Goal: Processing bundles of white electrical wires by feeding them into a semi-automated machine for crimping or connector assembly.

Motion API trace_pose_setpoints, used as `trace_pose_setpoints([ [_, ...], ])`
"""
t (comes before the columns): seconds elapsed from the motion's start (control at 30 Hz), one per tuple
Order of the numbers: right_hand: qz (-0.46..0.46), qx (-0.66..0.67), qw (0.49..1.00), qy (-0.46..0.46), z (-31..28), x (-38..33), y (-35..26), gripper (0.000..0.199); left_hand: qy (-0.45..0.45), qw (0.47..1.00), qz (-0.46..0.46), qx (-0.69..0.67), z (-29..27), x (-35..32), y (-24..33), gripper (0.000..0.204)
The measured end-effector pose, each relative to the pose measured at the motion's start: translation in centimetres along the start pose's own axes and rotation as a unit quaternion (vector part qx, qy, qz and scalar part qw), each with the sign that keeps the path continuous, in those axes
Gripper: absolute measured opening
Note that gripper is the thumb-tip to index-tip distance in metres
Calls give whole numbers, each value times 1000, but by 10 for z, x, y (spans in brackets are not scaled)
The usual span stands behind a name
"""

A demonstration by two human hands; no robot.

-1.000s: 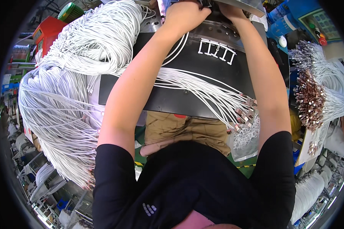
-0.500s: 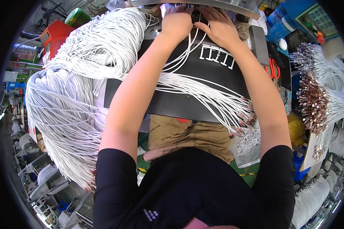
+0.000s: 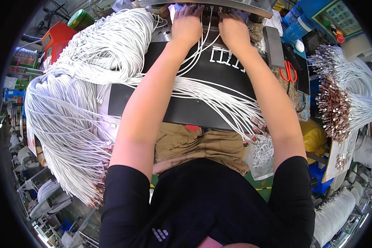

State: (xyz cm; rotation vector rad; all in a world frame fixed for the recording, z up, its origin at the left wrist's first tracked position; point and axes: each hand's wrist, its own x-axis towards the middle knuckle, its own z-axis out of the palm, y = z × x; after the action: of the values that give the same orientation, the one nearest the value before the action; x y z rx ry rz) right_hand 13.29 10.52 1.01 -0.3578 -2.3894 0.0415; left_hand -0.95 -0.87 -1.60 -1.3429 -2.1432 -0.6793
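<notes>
Left hand [image 3: 187, 27], right hand [image 3: 234, 32] near metal edge [image 3: 235, 6], cables [image 3: 209, 25] between

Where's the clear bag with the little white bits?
In the head view, the clear bag is right of centre, between the brown trousers and the right forearm.

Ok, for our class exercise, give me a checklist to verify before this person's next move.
1. Left hand and right hand withdrawn from the curved grey metal plate: not ok, fingers near its edge.
2. Red-handled scissors away from both hands: ok.
3. Branched white plastic strip free of fingers: ok.
4. Thin white cables between the hands fully seated: cannot tell, ends too small.
</notes>
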Motion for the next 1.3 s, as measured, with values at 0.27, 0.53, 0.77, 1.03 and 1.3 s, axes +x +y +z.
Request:
trace_pose_setpoints([
  [0.27, 179, 129, 965, 139, -164, -167, 37, 25, -277, 623, -261, -683, -203, -171, 45, 32],
  [0.53, 461, 206, 861, -66, -169, -393, -59, 7, -29, 470, -624, -623, -195, -341, 37, 39],
  [0.77, 576, 89, 771, -258, -149, -399, -66, 31, -67, 596, -642, -477, -197, -328, 31, 32],
  [1.03, 153, 0, 969, -192, -126, -471, 4, 70, -21, 551, -621, -557, -170, -343, 27, 41],
  [1.3, 295, 62, 924, -236, -151, -473, 4, 60, -27, 560, -668, -489, -195, -329, 34, 26],
])
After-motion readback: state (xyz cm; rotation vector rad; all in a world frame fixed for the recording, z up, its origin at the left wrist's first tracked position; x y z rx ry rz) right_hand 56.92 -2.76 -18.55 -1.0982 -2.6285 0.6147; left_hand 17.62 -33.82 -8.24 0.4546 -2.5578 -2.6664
